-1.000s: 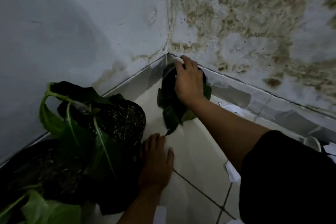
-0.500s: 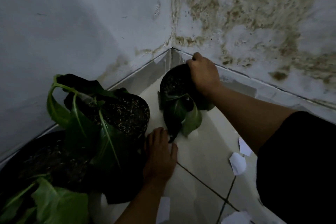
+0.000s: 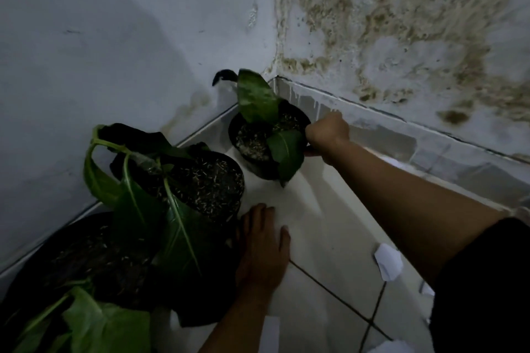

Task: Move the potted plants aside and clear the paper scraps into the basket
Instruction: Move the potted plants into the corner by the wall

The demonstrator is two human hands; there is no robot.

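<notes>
Gripping the rim of the small potted plant (image 3: 265, 139) at the centre of the frame, the right hand (image 3: 327, 133) curls its fingers around the pot's right edge, close to the corner where the stained walls (image 3: 401, 23) meet. The left hand (image 3: 262, 252) lies flat on the floor (image 3: 324, 238) with fingers relaxed, just beside the larger potted plant (image 3: 183, 189) at left. A third pot (image 3: 71, 264) sits at lower left. Paper scraps (image 3: 388, 265) lie on the tiles at lower right.

Bare forearms, short black sleeve (image 3: 484, 281) on the right arm only.
</notes>
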